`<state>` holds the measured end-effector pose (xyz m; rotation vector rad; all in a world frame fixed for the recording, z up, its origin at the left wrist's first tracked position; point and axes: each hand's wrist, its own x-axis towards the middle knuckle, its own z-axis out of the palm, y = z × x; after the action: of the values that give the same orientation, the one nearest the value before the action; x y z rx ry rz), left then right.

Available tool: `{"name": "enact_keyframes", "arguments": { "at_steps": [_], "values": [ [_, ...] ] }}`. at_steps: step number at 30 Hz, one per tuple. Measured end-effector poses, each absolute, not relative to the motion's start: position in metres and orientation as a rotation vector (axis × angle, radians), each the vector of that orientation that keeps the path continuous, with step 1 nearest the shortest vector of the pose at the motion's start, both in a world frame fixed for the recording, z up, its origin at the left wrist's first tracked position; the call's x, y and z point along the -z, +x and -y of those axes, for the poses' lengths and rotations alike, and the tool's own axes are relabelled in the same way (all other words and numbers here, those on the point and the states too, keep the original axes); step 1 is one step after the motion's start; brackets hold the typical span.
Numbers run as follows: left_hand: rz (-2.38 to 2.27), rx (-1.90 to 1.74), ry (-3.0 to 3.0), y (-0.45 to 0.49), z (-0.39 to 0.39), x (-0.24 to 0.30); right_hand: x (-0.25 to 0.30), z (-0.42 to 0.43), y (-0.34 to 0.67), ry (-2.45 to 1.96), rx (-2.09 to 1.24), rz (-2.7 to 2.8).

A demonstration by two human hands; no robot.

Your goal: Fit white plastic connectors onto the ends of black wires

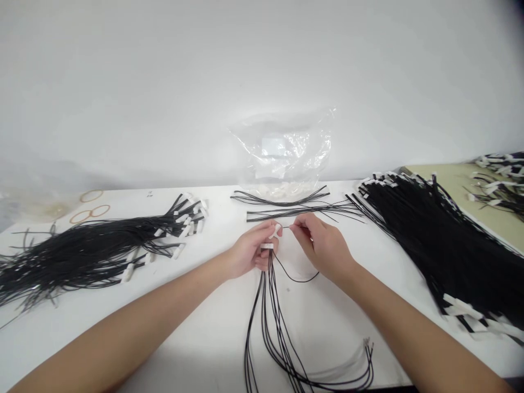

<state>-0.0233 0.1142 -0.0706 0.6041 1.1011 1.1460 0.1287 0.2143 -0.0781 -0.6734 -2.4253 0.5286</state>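
Observation:
My left hand [250,252] is closed around a small white connector housing [277,231], held between thumb and fingers. A second white piece [267,246], with several black wires [272,305] hanging from it, sits lower in the same hand. Those wires fan down towards me, and some end in bare metal tips [368,345] at the lower right. My right hand [317,240] pinches one thin black wire near its end, just right of the white housing. That wire [301,280] loops down between the hands. Whether its tip touches the housing is too small to tell.
Loose black wires [286,202] lie just beyond my hands, before a clear plastic bag [286,150] of white pieces. Wire bundles with white connectors lie to the left [110,245] and right [438,240]. Rubber bands [90,195] rest at the far left. A wall stands behind.

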Motion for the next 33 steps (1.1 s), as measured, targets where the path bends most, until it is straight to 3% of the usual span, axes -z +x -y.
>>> {"name": "enact_keyframes", "arguments": {
  "at_steps": [13, 23, 33],
  "values": [
    [-1.157, -1.112, 0.651, -0.022, -0.113, 0.069, 0.080, -0.213, 0.128, -0.659, -0.398, 2.388],
    [-1.105, -1.136, 0.607, -0.023, -0.114, 0.073, 0.085, -0.213, 0.125, -0.348, 0.030, 2.314],
    [-1.024, -1.178, 0.582, -0.025, -0.114, 0.071, 0.089, -0.212, 0.124, -0.340, -0.121, 2.380]
  ]
}}
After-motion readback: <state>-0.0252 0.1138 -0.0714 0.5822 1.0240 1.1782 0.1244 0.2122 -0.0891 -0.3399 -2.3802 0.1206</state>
